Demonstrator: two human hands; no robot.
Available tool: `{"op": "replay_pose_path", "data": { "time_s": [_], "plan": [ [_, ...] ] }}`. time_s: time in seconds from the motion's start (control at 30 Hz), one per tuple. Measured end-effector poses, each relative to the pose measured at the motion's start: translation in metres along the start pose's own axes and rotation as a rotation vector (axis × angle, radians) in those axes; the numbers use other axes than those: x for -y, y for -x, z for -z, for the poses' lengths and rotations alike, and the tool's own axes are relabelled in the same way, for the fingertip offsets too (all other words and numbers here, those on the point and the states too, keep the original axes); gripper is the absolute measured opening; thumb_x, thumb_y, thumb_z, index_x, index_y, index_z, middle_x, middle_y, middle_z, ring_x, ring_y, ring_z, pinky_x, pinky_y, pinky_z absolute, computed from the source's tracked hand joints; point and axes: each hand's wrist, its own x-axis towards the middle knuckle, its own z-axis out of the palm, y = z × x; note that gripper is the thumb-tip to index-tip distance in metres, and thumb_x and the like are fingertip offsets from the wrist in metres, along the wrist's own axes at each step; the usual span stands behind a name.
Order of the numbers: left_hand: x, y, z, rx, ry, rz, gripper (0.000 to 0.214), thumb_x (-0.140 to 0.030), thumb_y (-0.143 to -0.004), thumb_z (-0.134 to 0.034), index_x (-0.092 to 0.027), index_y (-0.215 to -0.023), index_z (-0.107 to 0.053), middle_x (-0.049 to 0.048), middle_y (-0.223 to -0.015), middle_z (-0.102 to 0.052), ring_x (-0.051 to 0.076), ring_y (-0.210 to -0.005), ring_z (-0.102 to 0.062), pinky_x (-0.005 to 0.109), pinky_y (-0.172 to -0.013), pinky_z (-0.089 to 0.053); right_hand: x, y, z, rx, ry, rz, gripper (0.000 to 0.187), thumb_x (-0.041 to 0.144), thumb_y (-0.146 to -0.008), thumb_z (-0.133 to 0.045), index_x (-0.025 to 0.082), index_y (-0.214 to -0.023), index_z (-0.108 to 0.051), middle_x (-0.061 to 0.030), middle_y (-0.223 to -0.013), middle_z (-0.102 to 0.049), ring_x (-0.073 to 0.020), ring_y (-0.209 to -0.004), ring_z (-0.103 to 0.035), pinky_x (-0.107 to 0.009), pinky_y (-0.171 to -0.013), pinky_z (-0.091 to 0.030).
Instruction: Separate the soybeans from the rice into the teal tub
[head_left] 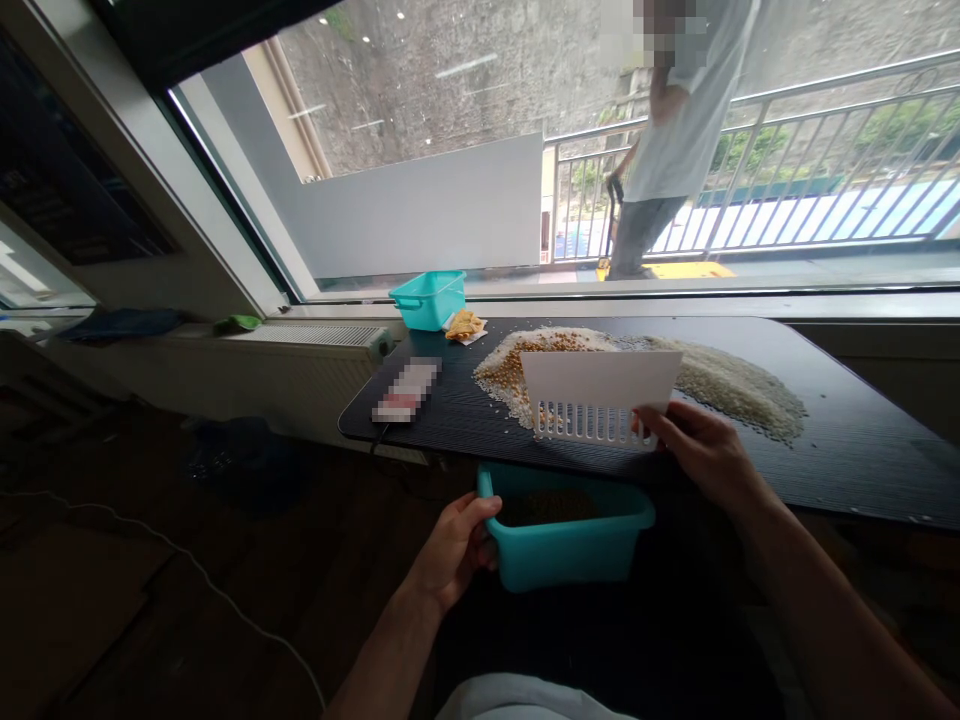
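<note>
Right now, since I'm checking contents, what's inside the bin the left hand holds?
Dark, grainy-looking material lies inside the teal bin; the bottom beneath is hidden.

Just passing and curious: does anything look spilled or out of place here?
Heaps of grain lie loose on the dark table, some of it scattered around them; that looks spilled, though it may be deliberate.

Bright window (pixel 450 90) backlight, floor (pixel 307 560) apparently near black
</note>
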Motion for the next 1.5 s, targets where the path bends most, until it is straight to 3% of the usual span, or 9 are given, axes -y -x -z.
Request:
{"op": "replay_pose_path", "data": {
  "time_s": [1.2, 1.27, 1.4, 1.5],
  "plan": [
    [0.0, 0.0, 0.001, -0.013, -0.014, 0.006, 0.041, -0.038, -0.063, -0.078, -0.021, -0.059, -0.041, -0.0112, -0.044, -0.033, 0.006, -0.037, -0.035, 0.021, -0.04, -0.032, 0.002, 0.001, 0.002, 0.073, -0.028, -0.012, 0.036, 0.057, -0.067, -0.069, 0.021, -0.064, -0.07, -0.0015, -0.064, -0.067, -0.0157, -0.058, -0.055, -0.029, -0.057, -0.046],
    [0.0, 0.0, 0.001, -0.008, -0.017, 0.007, 0.041, -0.038, -0.064, -0.077, -0.021, -0.059, -0.041, -0.0111, -0.044, -0.032, 0.006, -0.037, -0.036, 0.021, -0.04, -0.032, 0.0, 0.0, 0.002, 0.02, -0.015, -0.006, 0.034, 0.055, -0.069, -0.068, 0.022, -0.063, -0.069, -0.0009, -0.063, -0.066, -0.0156, -0.058, -0.055, -0.028, -0.057, -0.045],
    [0.001, 0.0, 0.002, 0.008, -0.02, 0.001, 0.039, -0.037, -0.066, -0.077, -0.021, -0.061, -0.042, -0.0108, -0.045, -0.034, 0.006, -0.038, -0.037, 0.021, -0.04, -0.033, -0.005, -0.002, 0.002, -0.209, 0.006, -0.032, 0.027, 0.049, -0.074, -0.065, 0.024, -0.062, -0.066, 0.0011, -0.058, -0.061, -0.0142, -0.055, -0.052, -0.027, -0.055, -0.043],
    [0.001, 0.0, 0.003, 0.018, -0.014, 0.001, 0.039, -0.037, -0.067, -0.076, -0.02, -0.061, -0.042, -0.0109, -0.045, -0.034, 0.006, -0.038, -0.036, 0.021, -0.04, -0.033, -0.008, -0.004, 0.001, -0.233, 0.013, -0.056, 0.026, 0.046, -0.075, -0.064, 0.024, -0.061, -0.065, 0.0015, -0.058, -0.06, -0.014, -0.055, -0.052, -0.027, -0.056, -0.043]
  ]
}}
